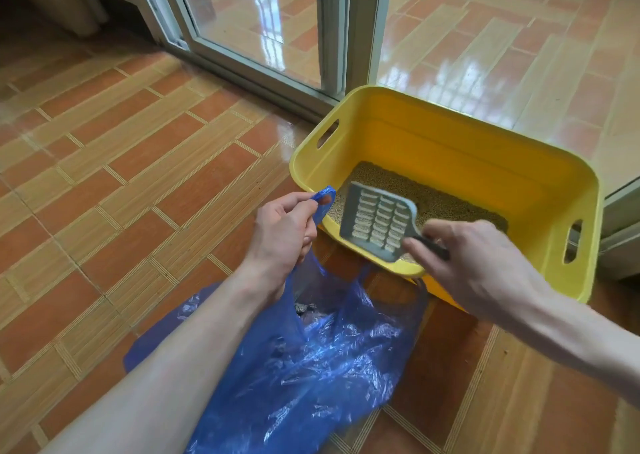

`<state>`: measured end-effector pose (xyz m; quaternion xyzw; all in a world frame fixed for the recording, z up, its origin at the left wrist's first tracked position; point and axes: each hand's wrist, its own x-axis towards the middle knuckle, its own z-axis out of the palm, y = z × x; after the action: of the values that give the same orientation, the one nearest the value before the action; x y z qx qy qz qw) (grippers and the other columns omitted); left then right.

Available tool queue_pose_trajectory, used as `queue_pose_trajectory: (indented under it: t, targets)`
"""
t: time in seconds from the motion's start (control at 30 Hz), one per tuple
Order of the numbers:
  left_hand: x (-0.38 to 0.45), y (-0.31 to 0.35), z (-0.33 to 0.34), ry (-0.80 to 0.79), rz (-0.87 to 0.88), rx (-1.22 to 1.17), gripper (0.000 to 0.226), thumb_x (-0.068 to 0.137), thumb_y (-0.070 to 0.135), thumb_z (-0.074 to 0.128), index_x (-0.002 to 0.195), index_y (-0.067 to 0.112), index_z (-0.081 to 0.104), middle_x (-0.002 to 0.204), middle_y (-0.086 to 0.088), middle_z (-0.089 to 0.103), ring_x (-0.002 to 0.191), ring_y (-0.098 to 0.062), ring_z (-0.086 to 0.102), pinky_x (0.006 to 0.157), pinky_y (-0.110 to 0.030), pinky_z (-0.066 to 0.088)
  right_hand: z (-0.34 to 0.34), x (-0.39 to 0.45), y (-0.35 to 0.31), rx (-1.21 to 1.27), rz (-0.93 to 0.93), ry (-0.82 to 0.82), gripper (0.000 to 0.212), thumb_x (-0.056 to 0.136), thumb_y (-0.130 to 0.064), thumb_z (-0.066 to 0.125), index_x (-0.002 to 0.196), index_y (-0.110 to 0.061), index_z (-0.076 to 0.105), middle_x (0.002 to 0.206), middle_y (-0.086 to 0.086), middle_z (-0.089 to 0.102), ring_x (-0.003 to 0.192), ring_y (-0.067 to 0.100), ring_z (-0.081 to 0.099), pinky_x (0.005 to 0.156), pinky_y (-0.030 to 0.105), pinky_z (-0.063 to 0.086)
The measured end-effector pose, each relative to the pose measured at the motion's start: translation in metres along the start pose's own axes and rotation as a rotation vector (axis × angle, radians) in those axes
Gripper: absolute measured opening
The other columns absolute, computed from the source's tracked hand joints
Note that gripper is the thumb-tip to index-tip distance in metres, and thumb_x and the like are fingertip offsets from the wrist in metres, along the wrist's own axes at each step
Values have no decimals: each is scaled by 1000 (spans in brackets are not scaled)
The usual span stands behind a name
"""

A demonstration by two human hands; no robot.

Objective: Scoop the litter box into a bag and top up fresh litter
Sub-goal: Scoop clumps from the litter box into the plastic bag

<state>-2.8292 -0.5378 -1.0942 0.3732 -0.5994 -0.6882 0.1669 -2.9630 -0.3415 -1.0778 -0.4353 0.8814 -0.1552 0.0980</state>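
Note:
A yellow plastic litter box (450, 142) with handle slots stands on the tiled floor, a layer of tan litter (433, 197) on its bottom. My right hand (478, 259) grips the dark handle of a grey slotted scoop (377, 221), held over the box's near edge with its face tilted up; nothing shows on it. My left hand (284, 235) pinches one handle of a blue plastic bag (311, 356) and holds it up, open, just in front of the box. Some dark clumps lie inside the bag's mouth.
The glossy orange-and-tan tiled floor (138, 176) spreads to the left. A white-framed sliding glass door (263, 38) stands behind the box, its track running along the floor. A second frame piece sits at the far right beside the box.

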Motion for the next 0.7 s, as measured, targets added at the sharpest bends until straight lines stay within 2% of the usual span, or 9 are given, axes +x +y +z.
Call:
queue_pose_trajectory:
  t: [0.07, 0.17, 0.23, 0.3, 0.47, 0.6, 0.7]
  targets:
    - [0, -2, 2, -3, 1, 5, 26, 106, 12, 47, 111, 6, 71, 49, 2, 30, 37, -8, 19, 36, -15, 18, -9, 14, 16, 9, 45, 22, 34, 99, -49, 54, 80, -23, 64, 54, -8, 55, 46, 13, 50, 42, 30, 34]
    - [2, -2, 4, 2, 0, 6, 26, 106, 12, 47, 110, 5, 71, 48, 1, 30, 36, -8, 20, 35, -15, 19, -4, 40, 51, -12, 131, 46, 38, 98, -52, 55, 81, -20, 67, 60, 2, 63, 53, 22, 57, 49, 38, 50]
    - [4, -3, 5, 7, -1, 1, 26, 106, 12, 47, 111, 5, 71, 49, 1, 30, 36, -8, 19, 35, -15, 18, 8, 55, 72, -26, 174, 35, 39, 99, -51, 54, 83, -19, 68, 66, 6, 68, 56, 24, 60, 56, 43, 56]
    - [6, -4, 7, 10, -2, 0, 26, 105, 11, 46, 110, 5, 71, 48, 1, 30, 36, -8, 19, 35, -15, 18, 22, 67, 85, -55, 194, 9, 37, 100, -48, 54, 84, -17, 67, 66, 5, 66, 57, 23, 60, 55, 39, 54]
    - [8, -7, 7, 5, -7, 6, 25, 105, 11, 47, 110, 6, 71, 47, 3, 29, 37, -9, 18, 36, -15, 17, 45, 88, 92, -166, 159, 3, 30, 102, -44, 51, 89, -19, 62, 66, -3, 58, 58, 17, 56, 49, 28, 40]
    - [9, -8, 7, 15, -12, 9, 26, 106, 11, 46, 110, 5, 71, 47, 3, 29, 35, -7, 19, 35, -15, 17, 55, 99, 88, -233, 109, 10, 30, 103, -43, 49, 95, -17, 60, 73, 2, 63, 61, 23, 60, 53, 34, 50]
    - [10, -9, 6, 18, -13, 18, 26, 106, 12, 47, 111, 5, 71, 48, 3, 28, 36, -7, 18, 36, -15, 17, 62, 105, 90, -244, 81, -10, 28, 103, -42, 49, 99, -16, 60, 76, 2, 64, 63, 23, 60, 53, 34, 50]
